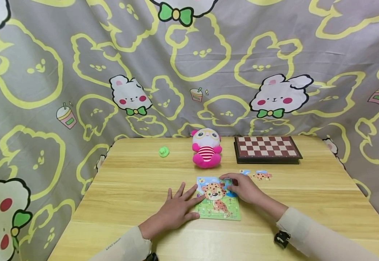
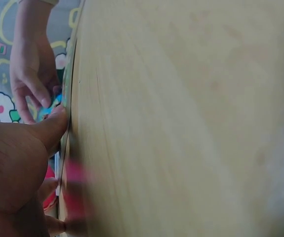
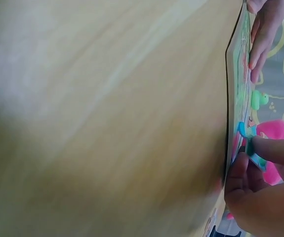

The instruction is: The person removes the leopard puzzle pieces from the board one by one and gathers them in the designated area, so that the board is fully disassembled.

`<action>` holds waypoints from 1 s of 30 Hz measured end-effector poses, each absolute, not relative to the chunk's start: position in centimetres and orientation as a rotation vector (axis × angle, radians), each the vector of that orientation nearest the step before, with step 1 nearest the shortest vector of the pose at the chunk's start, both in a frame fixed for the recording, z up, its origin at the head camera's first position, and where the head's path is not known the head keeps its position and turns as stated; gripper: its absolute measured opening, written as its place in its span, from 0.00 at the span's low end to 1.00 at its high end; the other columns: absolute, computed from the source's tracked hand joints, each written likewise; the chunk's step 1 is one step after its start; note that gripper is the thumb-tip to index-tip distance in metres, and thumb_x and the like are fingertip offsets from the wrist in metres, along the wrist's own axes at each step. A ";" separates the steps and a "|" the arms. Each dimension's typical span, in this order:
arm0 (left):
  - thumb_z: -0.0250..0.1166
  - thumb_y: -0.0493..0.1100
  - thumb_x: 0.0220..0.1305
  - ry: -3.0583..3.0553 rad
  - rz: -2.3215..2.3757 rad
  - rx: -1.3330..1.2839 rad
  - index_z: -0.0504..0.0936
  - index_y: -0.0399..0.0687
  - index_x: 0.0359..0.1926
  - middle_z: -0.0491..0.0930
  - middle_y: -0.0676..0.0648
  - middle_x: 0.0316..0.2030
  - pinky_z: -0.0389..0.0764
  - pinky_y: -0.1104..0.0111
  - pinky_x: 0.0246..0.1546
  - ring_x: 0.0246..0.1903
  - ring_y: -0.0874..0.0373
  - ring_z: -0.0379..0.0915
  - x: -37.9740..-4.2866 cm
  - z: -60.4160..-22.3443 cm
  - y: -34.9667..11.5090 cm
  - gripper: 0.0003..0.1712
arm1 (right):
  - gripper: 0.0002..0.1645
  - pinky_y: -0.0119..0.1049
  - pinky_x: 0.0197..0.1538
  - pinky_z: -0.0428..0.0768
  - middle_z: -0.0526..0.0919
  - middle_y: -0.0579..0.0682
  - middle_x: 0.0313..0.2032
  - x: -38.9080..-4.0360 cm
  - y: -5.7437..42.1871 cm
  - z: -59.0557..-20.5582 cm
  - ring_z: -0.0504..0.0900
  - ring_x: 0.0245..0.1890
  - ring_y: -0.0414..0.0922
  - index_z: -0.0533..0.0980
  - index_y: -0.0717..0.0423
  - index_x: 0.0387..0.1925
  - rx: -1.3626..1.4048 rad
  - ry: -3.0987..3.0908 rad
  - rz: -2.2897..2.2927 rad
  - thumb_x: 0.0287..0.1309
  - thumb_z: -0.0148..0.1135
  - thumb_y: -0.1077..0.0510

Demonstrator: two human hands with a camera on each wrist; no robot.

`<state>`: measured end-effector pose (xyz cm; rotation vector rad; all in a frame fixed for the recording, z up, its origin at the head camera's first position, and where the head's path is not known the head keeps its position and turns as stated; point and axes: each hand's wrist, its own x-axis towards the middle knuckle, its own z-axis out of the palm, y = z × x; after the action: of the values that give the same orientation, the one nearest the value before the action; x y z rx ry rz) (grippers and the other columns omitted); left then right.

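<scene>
A jigsaw puzzle (image 1: 205,214) with a cartoon leopard on blue and green lies flat on the wooden table, most of its picture joined up. My left hand (image 1: 176,210) rests with fingers spread across its left edge, the fingertips over the picture. At the upper right of the puzzle, my right hand (image 1: 246,188) pinches a blue puzzle piece (image 3: 246,130) between thumb and fingers. In the right wrist view the piece is tilted up from the board's surface. Beyond the right hand lie loose spotted puzzle pieces (image 1: 262,175), partly overlapped by it in the head view.
A pink and white plush toy (image 1: 206,148) sits behind the puzzle. To its right is a brown and white chessboard (image 1: 267,146), and to its left a small green toy duck (image 1: 164,151). A patterned grey curtain (image 1: 182,65) hangs behind the table (image 1: 127,195).
</scene>
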<state>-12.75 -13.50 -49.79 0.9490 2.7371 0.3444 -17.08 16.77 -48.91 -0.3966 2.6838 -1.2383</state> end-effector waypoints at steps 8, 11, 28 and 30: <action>0.50 0.71 0.73 2.735 0.350 0.934 0.59 0.79 0.79 0.46 0.53 0.83 0.47 0.20 0.63 0.79 0.31 0.36 -12.8 -49.7 -13.4 0.36 | 0.21 0.36 0.37 0.74 0.76 0.48 0.31 -17.3 17.1 -48.8 0.73 0.33 0.45 0.83 0.50 0.58 -0.353 2.637 -1.300 0.65 0.65 0.67; 0.50 0.71 0.73 2.740 0.343 0.934 0.59 0.79 0.79 0.46 0.53 0.83 0.47 0.21 0.63 0.79 0.32 0.36 -12.8 -49.7 -13.4 0.36 | 0.20 0.35 0.34 0.74 0.74 0.48 0.29 -17.3 17.4 -48.7 0.72 0.31 0.45 0.82 0.51 0.57 -0.340 2.635 -1.316 0.65 0.66 0.67; 0.50 0.71 0.73 2.740 0.328 0.932 0.58 0.80 0.79 0.45 0.53 0.83 0.47 0.21 0.64 0.79 0.32 0.36 -12.7 -49.8 -13.4 0.36 | 0.19 0.33 0.26 0.74 0.72 0.50 0.25 -17.0 20.3 -48.4 0.72 0.24 0.45 0.81 0.56 0.59 -0.323 2.579 -1.407 0.68 0.62 0.68; 0.50 0.71 0.73 2.743 0.328 0.934 0.58 0.80 0.79 0.45 0.53 0.83 0.48 0.21 0.63 0.79 0.32 0.36 -12.7 -49.8 -13.4 0.36 | 0.19 0.32 0.26 0.74 0.72 0.50 0.25 -16.9 20.7 -48.4 0.72 0.24 0.45 0.81 0.56 0.59 -0.317 2.579 -1.415 0.68 0.62 0.68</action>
<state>-12.72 -13.45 -49.78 0.9344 2.7428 0.3282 -16.91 20.72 -48.38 -0.3172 2.5792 -1.4146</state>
